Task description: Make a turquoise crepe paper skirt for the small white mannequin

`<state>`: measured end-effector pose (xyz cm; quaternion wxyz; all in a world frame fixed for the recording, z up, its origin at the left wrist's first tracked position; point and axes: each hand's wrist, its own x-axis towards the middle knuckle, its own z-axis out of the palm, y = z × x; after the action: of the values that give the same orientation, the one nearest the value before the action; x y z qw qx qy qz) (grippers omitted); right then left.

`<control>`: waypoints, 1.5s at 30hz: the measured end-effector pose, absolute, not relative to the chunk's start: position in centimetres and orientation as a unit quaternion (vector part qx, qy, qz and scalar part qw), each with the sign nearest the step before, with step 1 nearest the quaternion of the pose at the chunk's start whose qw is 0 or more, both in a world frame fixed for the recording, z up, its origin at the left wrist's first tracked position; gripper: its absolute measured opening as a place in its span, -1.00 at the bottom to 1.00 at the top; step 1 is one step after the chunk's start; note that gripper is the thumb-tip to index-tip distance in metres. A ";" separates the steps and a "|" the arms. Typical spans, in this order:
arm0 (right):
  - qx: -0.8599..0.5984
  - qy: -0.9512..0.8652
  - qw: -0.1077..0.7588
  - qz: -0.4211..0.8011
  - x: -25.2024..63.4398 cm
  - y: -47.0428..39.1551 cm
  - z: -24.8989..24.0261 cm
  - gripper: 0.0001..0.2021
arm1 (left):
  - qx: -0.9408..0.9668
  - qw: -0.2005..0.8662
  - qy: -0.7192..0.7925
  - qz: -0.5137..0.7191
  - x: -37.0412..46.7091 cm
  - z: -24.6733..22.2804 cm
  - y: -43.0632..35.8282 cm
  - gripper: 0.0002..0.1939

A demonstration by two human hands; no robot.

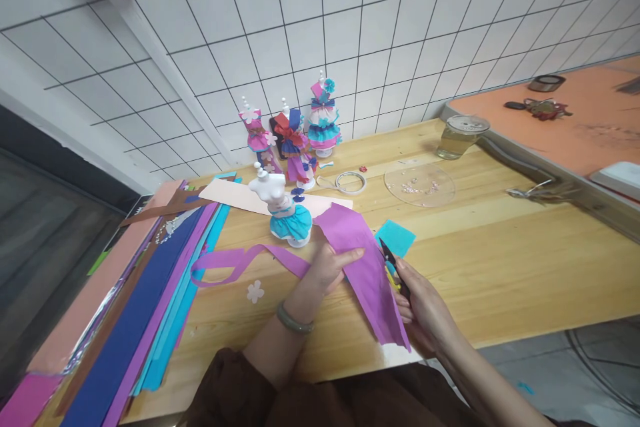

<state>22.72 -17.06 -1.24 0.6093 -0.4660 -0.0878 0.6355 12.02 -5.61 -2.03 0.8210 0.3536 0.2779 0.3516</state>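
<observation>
A wide piece of purple crepe paper (357, 250) is pinched in my left hand (330, 267), the thumb lying on top of it. My right hand (425, 300) grips black-bladed scissors (387, 255) with some yellow near the handle, held at the paper's right edge. A narrow purple strip (260, 253) curls away to the left of my left wrist. Just beyond that hand stands a small white mannequin (273, 187) wearing a turquoise ruffled skirt (291, 221). A turquoise paper square (396, 237) lies beside the scissor tips.
Folded crepe paper (135, 293) in several colours covers the left side. Dressed mannequins (323, 120) stand by the tiled wall. A tape roll (350, 182), a clear dish of beads (420, 185), a lidded cup (461, 137) and silver pliers (531, 192) lie farther back and right.
</observation>
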 end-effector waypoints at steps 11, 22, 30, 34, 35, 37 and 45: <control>-0.459 -0.098 0.613 0.636 22.8 -16.6 -0.7 -0.63 | 0.384 0.822 0.265 0.327 12.0 -2.4 -5.8 -0.46; -0.511 -0.093 0.614 0.594 22.7 -16.2 -0.3 -0.37 | 0.397 0.824 0.245 0.321 11.8 -2.6 -5.9 -0.37; -0.477 -0.096 0.612 0.624 22.9 -16.5 -0.4 -0.52 | 0.399 0.818 0.259 0.324 11.9 -2.8 -5.8 -0.39; -0.451 -0.093 0.592 0.661 23.3 -17.3 -0.9 -0.66 | 0.391 0.808 0.278 0.342 11.9 -2.7 -5.7 -0.38; -0.455 -0.095 0.583 0.666 23.5 -17.6 -1.0 -0.66 | 0.390 0.807 0.280 0.345 11.9 -2.6 -5.8 -0.39; -0.470 -0.115 0.570 0.664 23.8 -18.2 -1.2 -0.62 | 0.387 0.806 0.281 0.350 11.9 -2.3 -5.9 -0.43; -0.595 -0.231 0.524 0.564 24.9 -19.8 -1.2 -0.68 | 0.387 0.832 0.274 0.288 12.1 -1.8 -6.7 -0.46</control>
<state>24.86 -19.77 -1.20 0.5241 -0.5947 -0.2306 0.5643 12.05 -6.65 -1.81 0.8324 0.3866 0.2737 0.2877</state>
